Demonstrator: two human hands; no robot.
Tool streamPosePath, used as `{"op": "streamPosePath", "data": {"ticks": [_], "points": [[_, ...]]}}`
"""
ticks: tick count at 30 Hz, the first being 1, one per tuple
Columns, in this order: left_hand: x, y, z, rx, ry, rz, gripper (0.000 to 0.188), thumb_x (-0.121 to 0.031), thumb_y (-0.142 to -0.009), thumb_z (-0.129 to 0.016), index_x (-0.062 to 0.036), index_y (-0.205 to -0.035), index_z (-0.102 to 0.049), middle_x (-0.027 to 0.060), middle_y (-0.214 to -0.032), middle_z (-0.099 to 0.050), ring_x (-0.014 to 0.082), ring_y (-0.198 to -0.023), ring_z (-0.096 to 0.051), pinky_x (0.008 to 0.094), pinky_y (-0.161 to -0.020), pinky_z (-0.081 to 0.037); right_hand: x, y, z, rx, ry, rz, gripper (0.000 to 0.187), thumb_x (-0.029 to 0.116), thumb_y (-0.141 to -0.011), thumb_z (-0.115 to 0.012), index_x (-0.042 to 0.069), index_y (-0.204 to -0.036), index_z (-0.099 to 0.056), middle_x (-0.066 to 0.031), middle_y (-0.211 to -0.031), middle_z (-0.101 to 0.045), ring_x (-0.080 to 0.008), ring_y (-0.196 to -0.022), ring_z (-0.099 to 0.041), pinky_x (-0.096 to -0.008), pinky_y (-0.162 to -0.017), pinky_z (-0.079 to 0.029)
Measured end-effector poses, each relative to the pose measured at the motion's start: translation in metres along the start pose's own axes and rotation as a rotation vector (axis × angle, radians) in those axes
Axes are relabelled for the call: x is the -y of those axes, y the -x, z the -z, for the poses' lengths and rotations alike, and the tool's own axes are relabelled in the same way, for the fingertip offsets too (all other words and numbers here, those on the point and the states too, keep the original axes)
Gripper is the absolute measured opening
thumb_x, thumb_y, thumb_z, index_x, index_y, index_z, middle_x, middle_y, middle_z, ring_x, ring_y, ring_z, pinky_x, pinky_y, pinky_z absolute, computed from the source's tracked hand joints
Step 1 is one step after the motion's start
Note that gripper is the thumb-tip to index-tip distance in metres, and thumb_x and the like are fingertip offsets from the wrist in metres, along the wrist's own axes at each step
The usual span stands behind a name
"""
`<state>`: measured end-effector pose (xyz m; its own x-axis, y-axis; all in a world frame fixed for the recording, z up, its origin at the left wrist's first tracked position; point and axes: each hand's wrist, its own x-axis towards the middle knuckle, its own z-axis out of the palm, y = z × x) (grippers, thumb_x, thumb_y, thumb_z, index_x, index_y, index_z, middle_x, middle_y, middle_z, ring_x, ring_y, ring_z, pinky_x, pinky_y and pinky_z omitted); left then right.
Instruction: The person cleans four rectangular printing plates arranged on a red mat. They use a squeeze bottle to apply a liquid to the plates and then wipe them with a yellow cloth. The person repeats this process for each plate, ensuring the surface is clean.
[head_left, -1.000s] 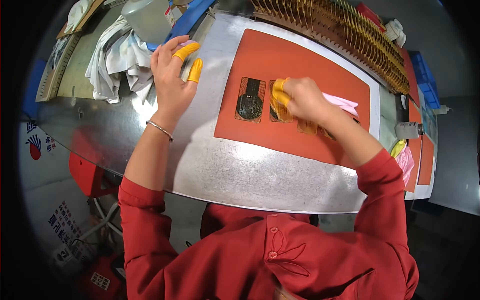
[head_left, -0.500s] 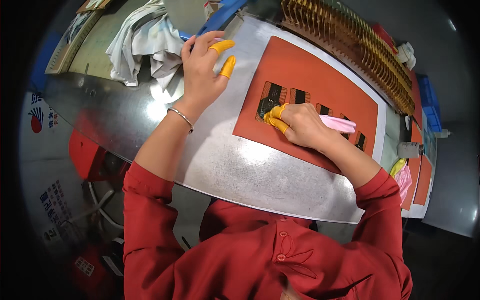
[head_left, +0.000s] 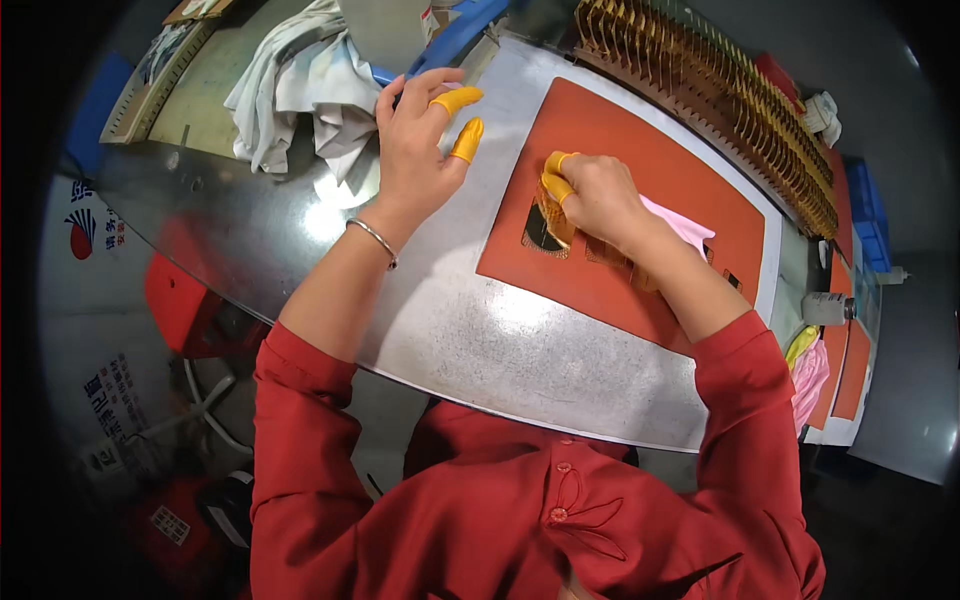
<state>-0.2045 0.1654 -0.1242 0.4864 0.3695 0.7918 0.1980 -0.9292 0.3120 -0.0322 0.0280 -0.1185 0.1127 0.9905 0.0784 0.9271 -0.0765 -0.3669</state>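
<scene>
A: Two hands are over the table point(head_left: 470, 340), and they do different jobs. The left hand point(head_left: 415, 150) is spread, fingers loose, with yellow finger covers point(head_left: 465, 140) on two tips. It holds nothing and hovers beside the white cloth point(head_left: 290, 80) heaped to its outer side.

B: And the right hand point(head_left: 590, 195)?

A: Curled, its covered fingertips pinching a thin gold mesh piece point(head_left: 553, 215) over a dark slot point(head_left: 540, 235) in the orange mat point(head_left: 640, 150). I judge the pinch is at one edge so that the piece can be lined up with the slot. A pink cloth point(head_left: 680, 225) is tucked under the same hand's heel, kept ready, I would say.

B: How much room is there?

A: Plenty toward the body: bare metal runs from both wrists to the table's near edge. Beyond the right hand's knuckles the mat ends, then comes a long rack of gold plates point(head_left: 720, 100), close enough to brush on a long reach. Past the right elbow lie more small slots in the mat and the table's end, with a small white bottle point(head_left: 825, 308) there. Between the hands the mat's left edge lies flat.
</scene>
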Motion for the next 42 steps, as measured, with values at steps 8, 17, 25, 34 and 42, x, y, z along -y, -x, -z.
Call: {"op": "streamPosePath", "data": {"ticks": [8,17,25,34,42], "points": [[-0.002,-0.010,0.026,-0.282,0.274,0.150,0.030,-0.003,-0.077,-0.062,-0.0001,-0.106,-0.058,0.0139,-0.110,-0.054,0.0286,-0.099,-0.053,0.0364,-0.089,-0.041,0.042,0.050,0.017,0.126,-0.102,0.268,0.007,0.010,-0.080,-0.057,0.003,-0.079,-0.057,-0.0149,-0.069,-0.058,-0.0328,-0.061,-0.058,-0.0424,-0.054,-0.046],[0.049,-0.048,0.035,-0.348,0.260,0.464,0.074,-0.026,-0.076,-0.073,0.0072,-0.130,-0.034,0.0230,-0.126,-0.043,0.0341,-0.119,-0.042,0.0373,-0.100,-0.033,0.063,-0.086,0.105,-0.193,-1.697,-0.023,0.014,0.017,-0.091,-0.053,0.009,-0.080,-0.053,0.0022,-0.061,-0.049,-0.0056,-0.047,-0.039,-0.0203,-0.040,-0.030],[0.046,-0.069,0.028,-0.185,0.203,0.587,0.069,-0.026,-0.068,-0.080,0.0017,-0.120,-0.044,0.0179,-0.111,-0.055,0.0292,-0.102,-0.056,0.0362,-0.087,-0.044,0.065,-0.165,0.098,-0.166,-2.007,0.038,0.016,0.021,-0.093,-0.050,0.011,-0.081,-0.054,0.0015,-0.062,-0.050,-0.0075,-0.048,-0.042,-0.0225,-0.040,-0.033],[0.053,-0.068,0.031,-0.172,0.244,0.648,0.065,-0.027,-0.066,-0.080,0.0015,-0.115,-0.048,0.0176,-0.106,-0.058,0.0304,-0.098,-0.057,0.0368,-0.084,-0.045,0.084,-0.175,0.098,-0.164,-2.081,0.043,0.015,0.016,-0.093,-0.047,0.008,-0.084,-0.056,-0.0009,-0.066,-0.053,-0.0081,-0.048,-0.041,-0.0224,-0.039,-0.033],[0.058,-0.068,0.027,-0.192,0.161,0.611,0.056,-0.021,-0.067,-0.081,0.0027,-0.108,-0.051,0.0141,-0.100,-0.062,0.0228,-0.092,-0.061,0.0319,-0.080,-0.047,0.081,-0.179,0.099,-0.177,-2.062,0.009,0.017,0.013,-0.093,-0.043,0.008,-0.083,-0.056,-0.0016,-0.066,-0.053,-0.0082,-0.047,-0.040,-0.0222,-0.039,-0.032]]}}
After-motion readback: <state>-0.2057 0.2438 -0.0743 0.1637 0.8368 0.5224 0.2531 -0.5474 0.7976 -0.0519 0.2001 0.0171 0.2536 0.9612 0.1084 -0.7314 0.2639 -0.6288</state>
